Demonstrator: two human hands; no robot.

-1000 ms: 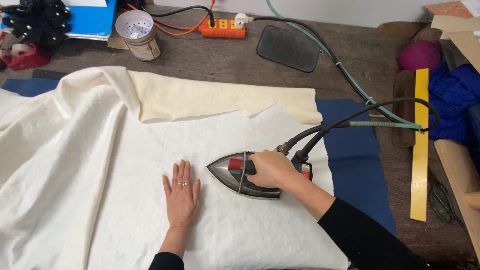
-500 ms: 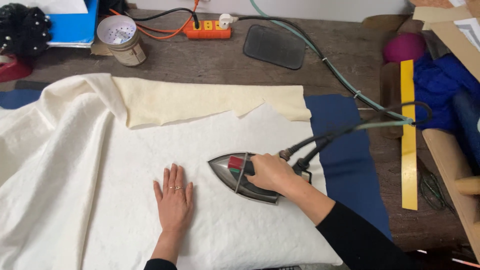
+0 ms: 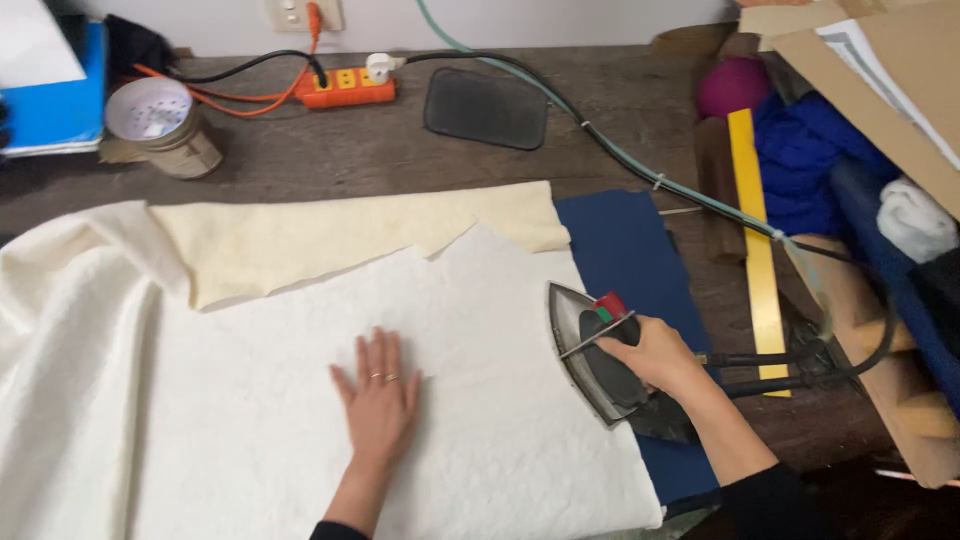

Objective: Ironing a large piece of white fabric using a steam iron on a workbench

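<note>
Right hand (image 3: 655, 352) closed around the dark handle of the iron (image 3: 600, 352), gripping from above, probably to steer and press at once. Left hand (image 3: 380, 400) open, fingers spread, palm flat on the white cloth (image 3: 300, 420), seemingly to keep it taut and smooth; 2 thin rings on 1 finger. Iron with pointed metal soleplate, tip aimed away from the body, red and green buttons near the front, resting at the right edge of the white cloth, partly over the blue pad (image 3: 625, 250) beneath. White cloth soft and slightly nubbly, spread wide over the table (image 3: 400, 150), bunched in folds at the far left. Cream cloth (image 3: 330, 235), smoother and yellower, tucked under its far edge. Black cable and green hose (image 3: 620, 150) trailing from the back of the iron, off to the right and up toward the wall, clear of the pressing area. Further out: flat dark mat (image 3: 485, 107), orange power strip (image 3: 345, 85), round tin (image 3: 160, 120) with white inside, yellow ruler (image 3: 757, 240) laid lengthwise, blue and magenta fabric (image 3: 800, 140) heaped at right on the worn wooden table
</note>
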